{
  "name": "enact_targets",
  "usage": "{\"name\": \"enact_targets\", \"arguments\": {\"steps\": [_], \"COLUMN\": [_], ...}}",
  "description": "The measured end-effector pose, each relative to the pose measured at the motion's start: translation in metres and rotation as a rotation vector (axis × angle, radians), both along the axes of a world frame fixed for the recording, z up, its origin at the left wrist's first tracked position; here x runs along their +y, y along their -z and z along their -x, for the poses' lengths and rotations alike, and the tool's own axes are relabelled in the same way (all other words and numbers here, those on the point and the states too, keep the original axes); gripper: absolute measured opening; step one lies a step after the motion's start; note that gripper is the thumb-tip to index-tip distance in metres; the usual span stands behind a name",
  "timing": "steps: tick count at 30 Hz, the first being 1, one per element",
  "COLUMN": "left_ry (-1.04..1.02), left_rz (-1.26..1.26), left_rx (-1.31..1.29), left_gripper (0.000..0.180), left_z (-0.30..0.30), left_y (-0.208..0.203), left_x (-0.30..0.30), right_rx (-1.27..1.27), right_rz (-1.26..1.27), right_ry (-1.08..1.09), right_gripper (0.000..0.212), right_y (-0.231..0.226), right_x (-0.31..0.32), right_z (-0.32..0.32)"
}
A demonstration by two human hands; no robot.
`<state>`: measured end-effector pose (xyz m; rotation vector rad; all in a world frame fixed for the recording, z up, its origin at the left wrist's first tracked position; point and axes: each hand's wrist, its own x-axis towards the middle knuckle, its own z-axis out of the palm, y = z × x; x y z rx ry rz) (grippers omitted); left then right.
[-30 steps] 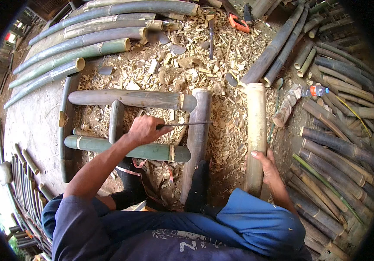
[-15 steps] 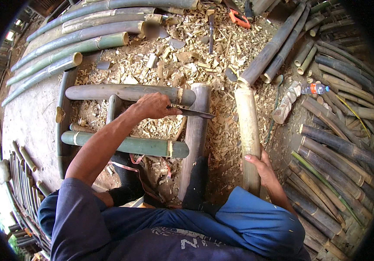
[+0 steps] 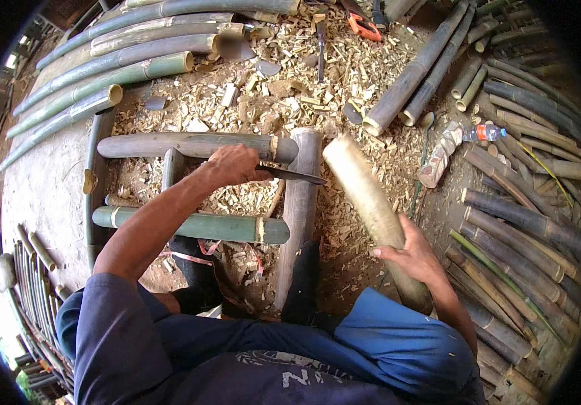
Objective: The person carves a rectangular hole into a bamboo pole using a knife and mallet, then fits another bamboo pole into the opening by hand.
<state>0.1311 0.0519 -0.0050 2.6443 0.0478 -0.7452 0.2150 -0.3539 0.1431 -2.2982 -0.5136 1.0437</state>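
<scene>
As the left forearm (image 3: 163,217) slants rightward, its hand (image 3: 235,166) clasps a knife (image 3: 296,176).

We see chips (image 3: 273,94) strewn over the ground, with a slim tool (image 3: 321,52) and an orange tool (image 3: 364,28) lying at the far side. Poles (image 3: 125,57) lie side by side at upper left. To our right, a bottle (image 3: 483,133) lies just beside a pale bundle (image 3: 441,156), near stacked bamboo (image 3: 530,218) and a yellow strip (image 3: 547,171).

Pale bamboo length (image 3: 367,206), top tilted left, dark knife (image 3: 293,175), pointing right
</scene>
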Motion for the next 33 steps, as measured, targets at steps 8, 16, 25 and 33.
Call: {"name": "enact_targets", "arguments": {"steps": [8,16,25,33], "left_ry": [0.023,0.060,0.100,0.108], "left_rz": [0.017,0.046,0.057,0.126], "left_rx": [-0.040,-0.044,0.085,0.106], "left_gripper": [0.076,0.083,0.083,0.074], "left_z": [-0.007,-0.008,-0.015,-0.024], "left_y": [0.004,0.014,0.010,0.022], "left_x": [0.000,0.010,0.013,0.011], "right_rx": [0.122,-0.197,0.021,0.315], "right_rz": [0.019,-0.425,-0.276,0.049], "right_ry": [0.034,0.490,0.284,0.061], "right_gripper": [0.082,0.075,0.070,0.079], "right_y": [0.015,0.013,-0.013,0.024], "right_x": [-0.014,-0.004,0.001,-0.025], "right_z": [0.021,0.041,0.016,0.016]}}
